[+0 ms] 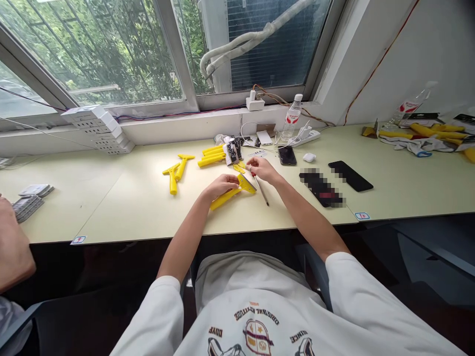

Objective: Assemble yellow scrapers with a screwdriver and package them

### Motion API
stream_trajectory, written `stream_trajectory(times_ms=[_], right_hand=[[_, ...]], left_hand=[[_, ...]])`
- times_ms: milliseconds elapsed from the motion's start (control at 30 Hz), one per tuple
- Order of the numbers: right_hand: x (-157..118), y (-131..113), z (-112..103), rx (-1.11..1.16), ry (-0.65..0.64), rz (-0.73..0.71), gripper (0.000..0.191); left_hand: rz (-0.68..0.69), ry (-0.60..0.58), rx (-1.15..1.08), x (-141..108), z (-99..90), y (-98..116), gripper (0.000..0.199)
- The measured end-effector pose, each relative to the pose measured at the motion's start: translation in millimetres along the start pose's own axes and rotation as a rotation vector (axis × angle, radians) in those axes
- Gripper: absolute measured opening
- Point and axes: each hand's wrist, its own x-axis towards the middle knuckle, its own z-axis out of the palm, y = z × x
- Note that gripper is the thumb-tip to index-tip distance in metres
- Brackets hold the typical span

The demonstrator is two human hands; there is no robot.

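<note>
My left hand [223, 185] is closed on a yellow scraper [225, 199], whose wide head with a metal edge points right. Just up and to the right, my right hand [261, 168] has its fingers pinched near a yellow piece [239, 167] and the red handle of a screwdriver [261, 190]; what it holds, if anything, is too small to make out. The screwdriver's shaft points toward the front edge. Two yellow scrapers [176, 173] lie to the left, touching each other. Behind my hands are several yellow handles [212, 155] beside a black-and-white package [233, 150].
Phones [287, 155] and a white earbud case [309, 157] lie right of my hands. A bottle [292, 117] and power strip [304, 137] stand behind. White boxes [106, 129] are stacked at back left. Another person's arm [15, 247] is at far left.
</note>
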Motion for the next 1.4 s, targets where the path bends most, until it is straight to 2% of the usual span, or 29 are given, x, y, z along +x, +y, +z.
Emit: stream_trajectory(times_ms=[67,133,200,267,433,533,700,833,967,1133,1400], right_hand=[[2,11,-2,-0.168,0.191,0.051,0.036],[2,21,-1,-0.322,0.29,0.081,0.047],[2,28,0,-0.387,0.265,0.136,0.055],[3,29,0,-0.361,0.225,0.188,0.051],[10,14,-15,0.182,0.167,0.193,0.034],[12,2,-32,0.351,0.202,0.163,0.035],[7,-13,-48,0.683,0.466,0.039,0.078],[2,-21,-48,0.628,0.603,-0.079,0.08],[-2,-27,-43,0.555,0.729,-0.257,0.083],[-6,-29,-35,0.423,0.742,-0.402,0.084],[-5,-23,-30,0.336,0.718,-0.405,0.08]], left_hand=[[-0.013,-0.001,-0.01,1,0.3,-1,0.029],[-0.015,0.004,-0.03,3,0.7,-3,0.032],[-0.012,0.016,-0.061,5,1.2,-6,0.034],[-0.011,0.036,-0.081,7,1.5,-9,0.037],[-0.013,0.066,-0.104,11,2.1,-15,0.04],[-0.025,0.09,-0.102,12,3.3,-15,0.041],[-0.04,0.124,-0.08,13,4.8,-15,0.038],[-0.062,0.15,-0.089,12,5.5,-14,0.035],[-0.113,0.145,-0.054,8,8.3,-9,0.03],[-0.172,0.171,-0.011,7,10.5,-7,0.028],[-0.172,0.158,-0.016,11,11.1,-9,0.027]])
